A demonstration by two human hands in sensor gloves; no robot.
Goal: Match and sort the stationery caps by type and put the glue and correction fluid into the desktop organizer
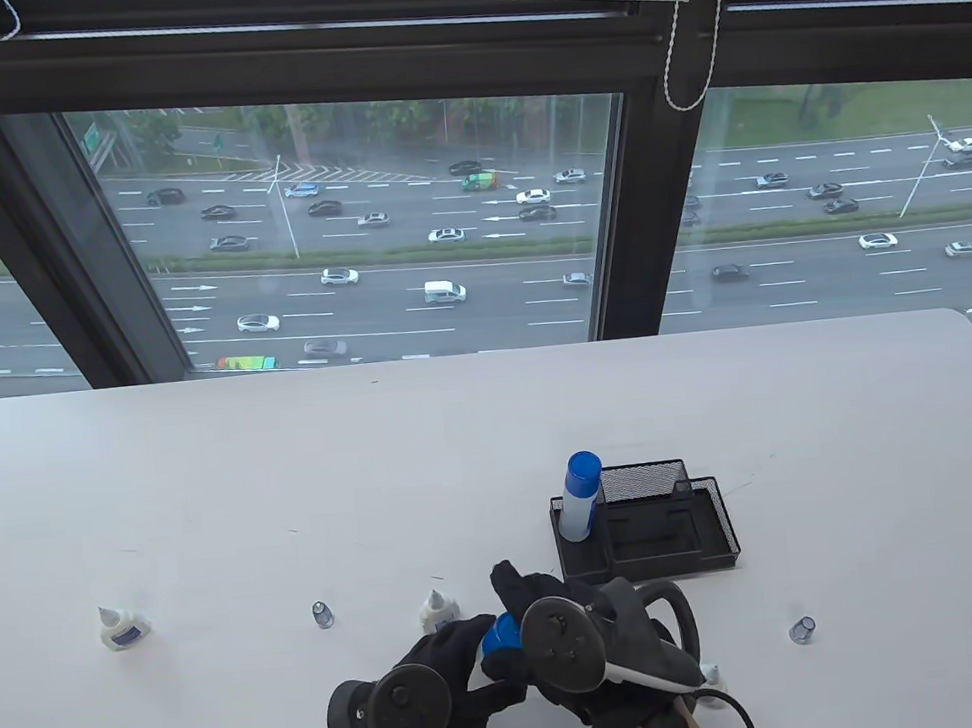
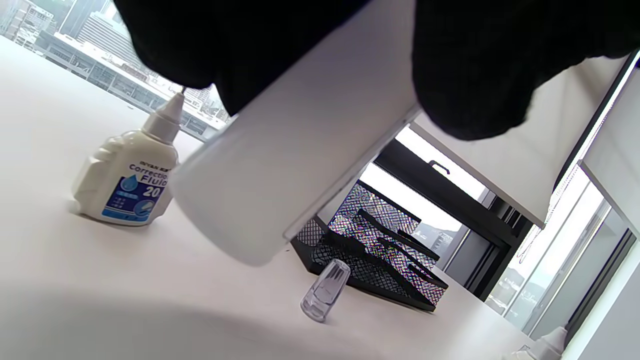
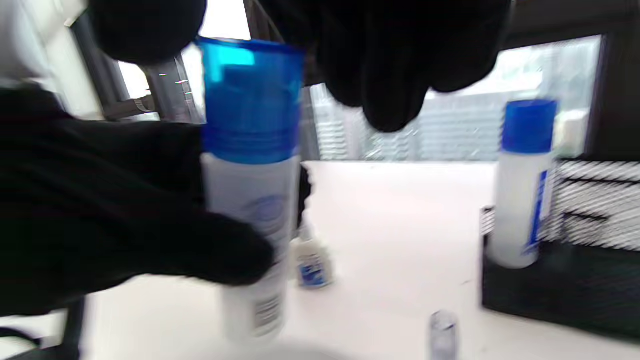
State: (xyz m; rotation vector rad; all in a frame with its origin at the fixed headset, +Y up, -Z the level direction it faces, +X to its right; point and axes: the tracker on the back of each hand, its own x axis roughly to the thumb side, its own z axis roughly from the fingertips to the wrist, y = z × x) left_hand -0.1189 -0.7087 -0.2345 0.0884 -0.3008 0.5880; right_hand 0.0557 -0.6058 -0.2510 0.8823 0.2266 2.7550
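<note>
A white glue stick (image 1: 499, 635) with a blue cap (image 3: 250, 100) is upright between both hands at the table's front edge. My left hand (image 1: 481, 663) grips its white body (image 2: 280, 165), as the left wrist view shows up close. My right hand (image 1: 523, 607) has its fingers (image 3: 390, 65) curled at the blue cap. A second capped glue stick (image 1: 580, 492) stands in the left slot of the black mesh organizer (image 1: 712, 523). One uncapped correction fluid bottle (image 1: 438, 610) stands just left of my hands, another (image 1: 121, 627) at the far left.
A clear cap (image 1: 323, 614) stands between the two bottles, another clear cap (image 1: 802, 629) at the right front. A small white object (image 1: 710, 671) peeks out behind my right wrist. The window runs along the table's far edge.
</note>
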